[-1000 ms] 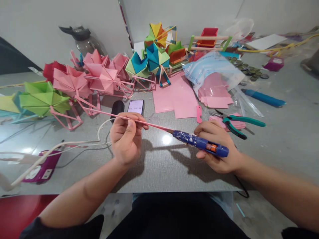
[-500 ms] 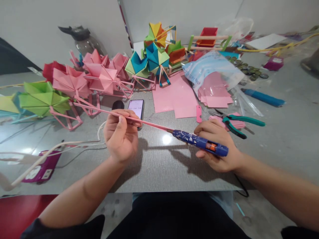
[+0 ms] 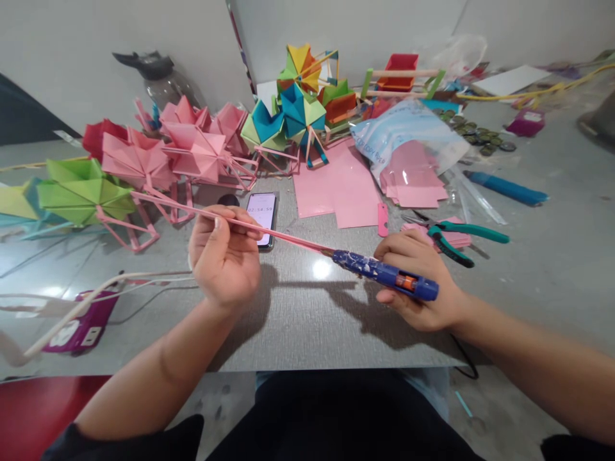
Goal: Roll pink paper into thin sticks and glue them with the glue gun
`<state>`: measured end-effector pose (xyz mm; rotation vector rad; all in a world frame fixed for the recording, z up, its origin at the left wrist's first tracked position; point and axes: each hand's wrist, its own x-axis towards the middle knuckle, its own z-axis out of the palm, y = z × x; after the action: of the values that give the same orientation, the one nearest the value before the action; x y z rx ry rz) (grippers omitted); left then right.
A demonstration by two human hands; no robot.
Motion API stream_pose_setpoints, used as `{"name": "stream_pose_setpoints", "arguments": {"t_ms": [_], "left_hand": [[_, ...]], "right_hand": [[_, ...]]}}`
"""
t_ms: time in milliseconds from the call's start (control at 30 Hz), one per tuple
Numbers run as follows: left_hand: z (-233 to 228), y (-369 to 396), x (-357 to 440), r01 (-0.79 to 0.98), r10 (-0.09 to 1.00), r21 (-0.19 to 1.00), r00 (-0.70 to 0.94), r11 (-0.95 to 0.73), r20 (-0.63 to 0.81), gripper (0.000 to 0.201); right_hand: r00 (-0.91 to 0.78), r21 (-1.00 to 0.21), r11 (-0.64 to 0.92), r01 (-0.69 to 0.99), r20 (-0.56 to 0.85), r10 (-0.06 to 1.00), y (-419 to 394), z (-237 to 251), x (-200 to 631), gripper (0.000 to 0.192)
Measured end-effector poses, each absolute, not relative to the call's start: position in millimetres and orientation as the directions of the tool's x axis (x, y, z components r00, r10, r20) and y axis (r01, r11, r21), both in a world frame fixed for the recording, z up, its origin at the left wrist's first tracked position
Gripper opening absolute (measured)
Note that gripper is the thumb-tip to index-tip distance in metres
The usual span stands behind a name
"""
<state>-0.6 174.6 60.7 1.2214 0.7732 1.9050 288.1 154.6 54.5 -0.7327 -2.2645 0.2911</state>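
Left hand (image 3: pixel 225 259) pinched shut on pink stick (image 3: pixel 283 237), right hand (image 3: pixel 417 282) clenched round glue gun (image 3: pixel 384 275), nozzle touching stick end

both bare forearms reach in from the near edge and angle toward each other. the left hand (image 3: pixel 223 259) is raised, back toward the camera, thumb and fingertips pinched together at its far side. the right hand (image 3: pixel 420 282) sits lower, to the right, palm turned up and left, its fingers curled closed in a grip, wrist straight.
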Motion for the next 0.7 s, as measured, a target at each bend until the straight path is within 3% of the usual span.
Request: {"name": "stream_pose_setpoints", "arguments": {"t_ms": [200,500,700], "left_hand": [[61,176,-6,-0.223,0.819,0.792,-0.248,-0.568,0.518,0.013],[70,182,-4,-0.365,0.794,0.708,-0.347,-0.605,0.499,0.013],[77,187,-15,-0.267,0.766,0.729,-0.371,-0.630,0.525,0.012]], "right_hand": [[-0.591,-0.397,0.815,0.421,0.561,0.579,156,54,290,0.050],[-0.649,-0.394,0.821,0.413,0.506,0.569,157,57,295,0.041],[-0.668,-0.448,0.779,0.439,0.418,0.616,158,58,294,0.046]]}}
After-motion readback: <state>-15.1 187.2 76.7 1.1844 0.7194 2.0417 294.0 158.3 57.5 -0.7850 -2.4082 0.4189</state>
